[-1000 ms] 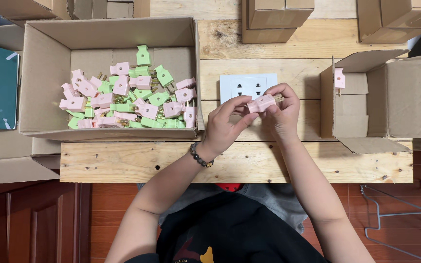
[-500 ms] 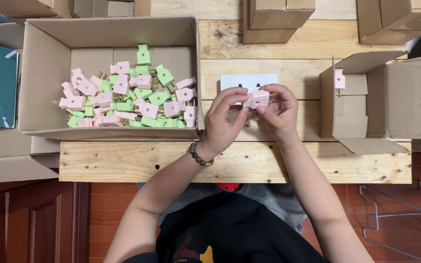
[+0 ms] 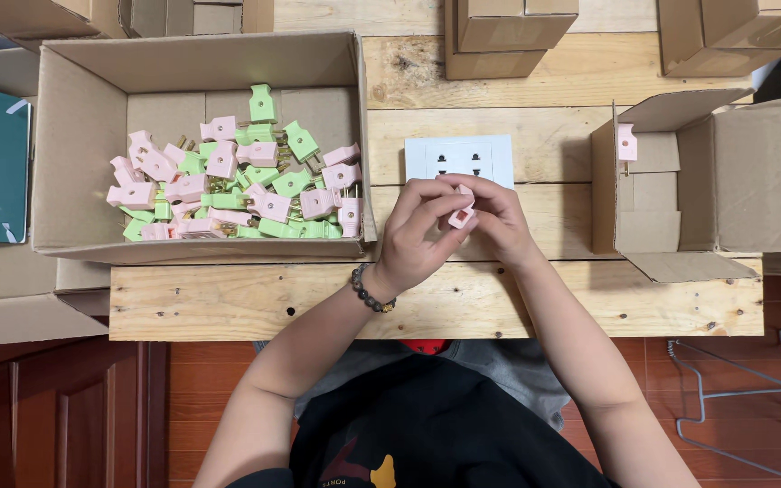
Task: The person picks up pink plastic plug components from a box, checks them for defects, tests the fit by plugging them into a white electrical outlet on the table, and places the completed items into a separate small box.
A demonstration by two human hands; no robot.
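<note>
Pink plastic shows between our fingers: a small pink plug [image 3: 461,216], pinched from both sides. Our left hand [image 3: 419,233] curls its fingers tight on it, and our right hand [image 3: 497,220] closes on its other end. The hands meet above the wooden table [image 3: 535,298], just below the white socket plate [image 3: 459,158], beside the large cardboard box [image 3: 65,126] of pink and green plugs [image 3: 237,181].

Plug [image 3: 461,216] held between both hands: pale pink. Socket plate [image 3: 460,160]: white with dark slot holes. Plugs in the large box [image 3: 196,63]: mixed pale pink and light green, brass-coloured pins. Boxes: plain brown cardboard. Small box [image 3: 752,176] carries one pink plug [image 3: 626,143]. Bench [image 3: 228,303]: pale raw wood with dark knots. Bracelet [image 3: 369,293]: dark beads.
</note>
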